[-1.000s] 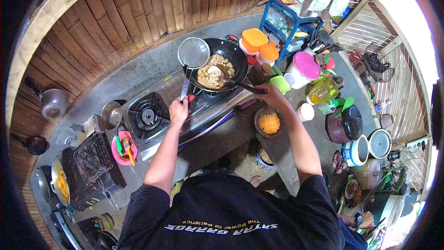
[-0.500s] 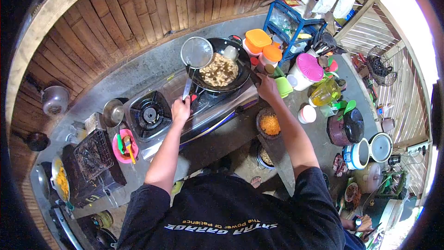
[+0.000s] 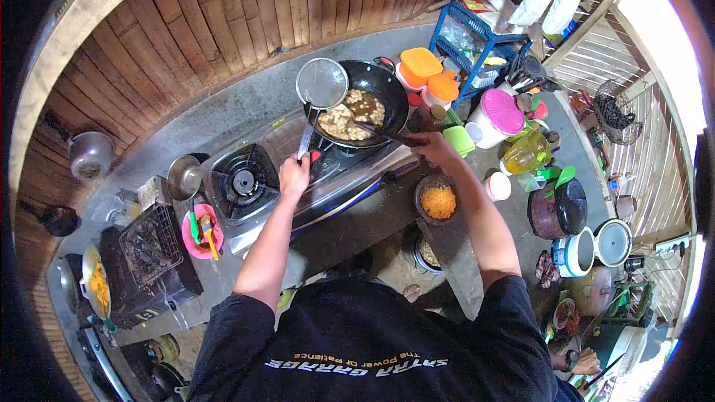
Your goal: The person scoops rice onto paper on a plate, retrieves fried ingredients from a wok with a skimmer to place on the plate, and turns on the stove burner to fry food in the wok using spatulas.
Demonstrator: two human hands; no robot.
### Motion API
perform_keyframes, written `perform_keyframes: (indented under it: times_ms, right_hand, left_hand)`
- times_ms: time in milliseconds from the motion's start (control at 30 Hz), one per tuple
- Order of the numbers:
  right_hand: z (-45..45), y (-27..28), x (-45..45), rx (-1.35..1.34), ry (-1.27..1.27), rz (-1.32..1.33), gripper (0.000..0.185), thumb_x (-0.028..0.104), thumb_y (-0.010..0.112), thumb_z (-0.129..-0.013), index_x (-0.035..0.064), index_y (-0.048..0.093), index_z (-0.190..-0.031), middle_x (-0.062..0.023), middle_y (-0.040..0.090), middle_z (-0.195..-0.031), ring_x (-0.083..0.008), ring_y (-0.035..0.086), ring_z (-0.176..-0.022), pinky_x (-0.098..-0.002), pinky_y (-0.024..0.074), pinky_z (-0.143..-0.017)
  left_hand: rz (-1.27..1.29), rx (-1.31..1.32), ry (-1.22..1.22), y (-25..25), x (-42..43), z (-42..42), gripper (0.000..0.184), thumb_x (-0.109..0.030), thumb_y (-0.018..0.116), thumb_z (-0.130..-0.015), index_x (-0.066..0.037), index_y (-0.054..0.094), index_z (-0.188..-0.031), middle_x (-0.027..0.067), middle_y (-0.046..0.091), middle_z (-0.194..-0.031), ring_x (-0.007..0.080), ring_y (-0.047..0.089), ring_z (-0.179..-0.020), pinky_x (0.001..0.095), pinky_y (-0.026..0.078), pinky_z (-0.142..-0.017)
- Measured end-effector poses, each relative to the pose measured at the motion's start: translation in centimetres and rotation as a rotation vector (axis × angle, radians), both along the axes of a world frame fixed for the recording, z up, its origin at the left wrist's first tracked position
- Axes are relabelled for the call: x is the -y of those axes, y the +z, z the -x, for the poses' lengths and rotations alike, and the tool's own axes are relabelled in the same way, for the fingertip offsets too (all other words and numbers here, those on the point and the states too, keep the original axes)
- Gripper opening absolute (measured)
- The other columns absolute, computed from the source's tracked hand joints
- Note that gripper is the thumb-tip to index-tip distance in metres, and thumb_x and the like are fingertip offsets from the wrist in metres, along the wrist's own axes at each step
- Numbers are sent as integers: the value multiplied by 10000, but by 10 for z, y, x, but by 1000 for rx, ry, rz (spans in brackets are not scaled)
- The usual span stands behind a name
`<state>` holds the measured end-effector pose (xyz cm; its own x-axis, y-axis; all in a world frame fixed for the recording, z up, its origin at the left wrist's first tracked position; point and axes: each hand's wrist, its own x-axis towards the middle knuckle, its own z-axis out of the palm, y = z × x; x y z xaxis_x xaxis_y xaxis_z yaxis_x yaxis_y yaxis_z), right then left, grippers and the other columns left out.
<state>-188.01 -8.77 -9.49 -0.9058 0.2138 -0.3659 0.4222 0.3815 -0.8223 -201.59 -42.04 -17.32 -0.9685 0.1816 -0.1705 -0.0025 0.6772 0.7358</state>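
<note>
My left hand (image 3: 295, 174) is closed round the handle of a round mesh strainer (image 3: 322, 83), which hovers over the left rim of a black wok (image 3: 393, 93). Pale, lumpy pieces of food (image 3: 341, 124) lie in dark oil inside the wok; I cannot tell their kind. A dark-handled spatula (image 3: 383, 132) is gripped by my right hand (image 3: 433, 149), with its working end down among the food. The wok sits on the right burner of a metal gas stove (image 3: 279, 212).
Orange-lidded tubs (image 3: 421, 65) and a green box (image 3: 459, 141) stand right of the wok. Nearer me is a stone bowl of orange shreds (image 3: 438, 202). A pink bowl (image 3: 202, 231) sits left of the stove's bare burner (image 3: 243, 181). Another person's hand (image 3: 588, 362) shows at lower right.
The spatula has swung from the wok's far right side down and left into the food, my right hand turning with it. The strainer has shifted slightly right in view.
</note>
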Motion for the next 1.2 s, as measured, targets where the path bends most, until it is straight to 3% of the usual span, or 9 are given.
perform_keyframes:
  times_ms: [133, 233, 333, 533, 633, 833, 1033, 1133, 1200]
  right_hand:
    - [-8, -6, -17, -202, 27, -279, 479, 117, 693, -800, 140, 614, -1272, -59, 686, -932, -173, 615, -729, -311, 493, -654]
    - [-11, -4, -23, -320, -12, -561, 486, 134, 688, -796, 116, 602, -1274, -181, 693, -1030, -288, 665, -915, -376, 498, -820]
    - [-13, 12, -16, -278, -94, -705, 454, 139, 669, -768, 106, 627, -1219, -230, 664, -1037, -387, 637, -973, -443, 505, -856]
    - [-20, 17, -19, -128, -7, -709, 452, 154, 675, -776, 101, 630, -1222, -248, 665, -1004, -378, 645, -964, -441, 496, -853]
    - [-23, 12, -29, -169, 158, -656, 443, 142, 681, -781, 90, 637, -1218, -190, 692, -904, -290, 674, -828, -397, 515, -755]
    - [-23, 29, -14, 36, 72, -239, 414, 134, 686, -828, 84, 634, -1236, -16, 606, -752, -107, 542, -648, -293, 455, -580]
    - [-11, 14, -14, -255, -3, -411, 453, 158, 693, -820, 89, 612, -1260, -97, 688, -883, -203, 632, -738, -353, 499, -681]
    - [-3, 15, -15, -256, -58, -613, 426, 172, 662, -794, 93, 632, -1211, -233, 668, -1018, -391, 643, -946, -469, 505, -811]
    - [6, 9, -18, -258, -96, -680, 444, 172, 672, -787, 95, 624, -1221, -237, 659, -1041, -397, 635, -949, -457, 499, -838]
  left_hand:
    - [2, -1, 5, 3, 0, -2, 385, -392, 510, -946, -48, 671, -1006, 144, 683, -664, 253, 705, -620, 389, 547, -707]
    - [-3, 8, 1, 5, 0, -2, 387, -395, 509, -948, -48, 670, -1009, 145, 684, -672, 252, 705, -619, 388, 546, -704]
    - [-26, 23, 8, 3, 0, -3, 392, -400, 507, -949, -49, 669, -1016, 147, 683, -671, 253, 706, -625, 391, 545, -704]
    - [-10, -41, 15, -14, 1, 4, 402, -418, 527, -940, -45, 677, -953, 132, 663, -626, 245, 699, -586, 380, 534, -649]
    - [5, -50, -4, -11, 2, 4, 401, -416, 515, -943, -49, 675, -955, 134, 667, -629, 256, 701, -611, 393, 534, -682]
    - [21, -6, 3, -5, 0, 3, 403, -418, 489, -951, -56, 665, -964, 141, 673, -634, 288, 705, -670, 419, 534, -734]
    - [51, -50, 11, -3, 0, 1, 403, -420, 499, -942, -54, 664, -974, 146, 676, -647, 295, 704, -686, 424, 529, -749]
    - [60, -54, 10, 2, -1, -2, 402, -417, 500, -942, -52, 663, -985, 149, 679, -658, 293, 705, -689, 424, 529, -750]
    - [99, -74, 4, 5, -1, -2, 397, -409, 498, -945, -51, 662, -996, 151, 682, -666, 285, 707, -684, 422, 530, -749]
